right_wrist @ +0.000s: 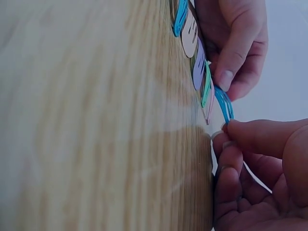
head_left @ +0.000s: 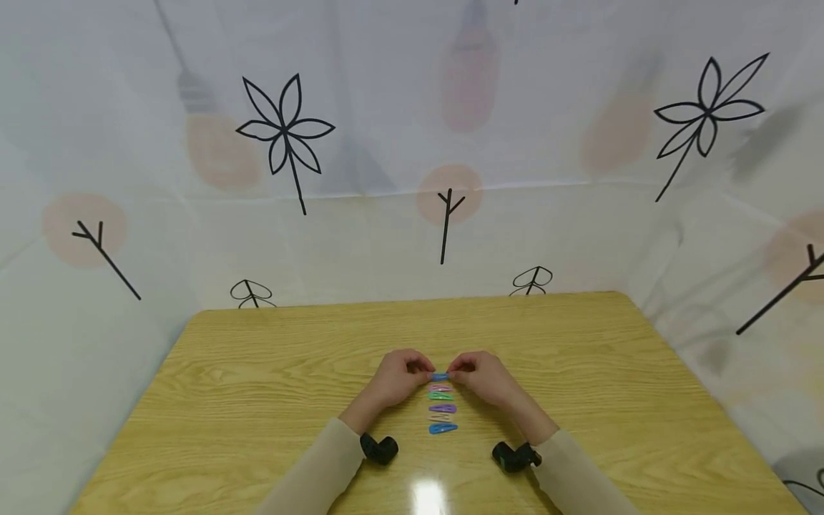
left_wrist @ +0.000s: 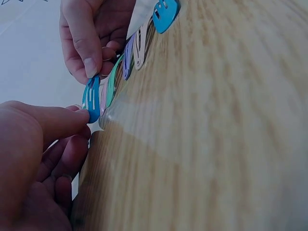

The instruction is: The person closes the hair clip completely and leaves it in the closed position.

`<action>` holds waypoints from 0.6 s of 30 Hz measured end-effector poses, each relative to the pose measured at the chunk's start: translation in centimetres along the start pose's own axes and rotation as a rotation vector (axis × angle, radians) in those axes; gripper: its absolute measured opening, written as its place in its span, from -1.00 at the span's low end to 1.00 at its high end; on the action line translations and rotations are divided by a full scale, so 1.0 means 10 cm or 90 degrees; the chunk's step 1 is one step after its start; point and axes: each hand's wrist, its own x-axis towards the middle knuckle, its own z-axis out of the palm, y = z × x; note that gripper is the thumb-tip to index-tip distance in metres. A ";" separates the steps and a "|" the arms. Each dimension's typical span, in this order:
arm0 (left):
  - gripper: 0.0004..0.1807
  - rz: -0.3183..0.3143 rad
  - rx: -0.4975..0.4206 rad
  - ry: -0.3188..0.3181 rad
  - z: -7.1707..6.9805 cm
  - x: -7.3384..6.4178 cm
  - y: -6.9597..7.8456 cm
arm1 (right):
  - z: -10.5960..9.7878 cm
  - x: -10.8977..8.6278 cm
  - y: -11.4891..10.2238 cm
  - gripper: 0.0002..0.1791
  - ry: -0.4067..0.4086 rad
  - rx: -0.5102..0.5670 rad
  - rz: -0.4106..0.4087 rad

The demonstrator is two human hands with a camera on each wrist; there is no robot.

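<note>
A blue snap hair clip (head_left: 440, 377) is pinched at its two ends, between the left hand (head_left: 400, 378) and the right hand (head_left: 484, 377). In the left wrist view the left thumb and fingers hold the clip's wide end, and the right hand (left_wrist: 94, 38) pinches its other end. Nearer the person, a column of clips lies on the table: a pink clip (head_left: 440, 388), a green clip (head_left: 440, 395), a purple clip (head_left: 443, 408), a beige clip (head_left: 440, 417) and another blue clip (head_left: 443, 428).
The wood-grain table (head_left: 270, 400) spreads around the hands. A white cloth (head_left: 373, 243) printed with plant drawings hangs behind it and at both sides. Dark wrist cameras sit at the cuffs, and a dark cable (head_left: 801, 486) shows at the lower right.
</note>
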 end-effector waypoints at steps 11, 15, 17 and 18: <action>-0.96 0.006 0.010 0.002 0.01 0.01 0.00 | -0.01 -0.01 -0.02 -0.92 0.005 -0.006 0.006; -0.96 0.004 0.020 0.001 0.00 0.00 -0.02 | -0.01 -0.01 -0.02 -0.92 0.003 0.000 0.013; -0.96 0.003 0.023 -0.001 0.00 0.00 -0.02 | -0.01 -0.02 -0.02 -0.92 0.003 0.003 0.019; -0.96 0.003 0.025 -0.001 0.00 -0.01 -0.02 | -0.01 -0.01 -0.02 -0.92 0.003 0.005 0.023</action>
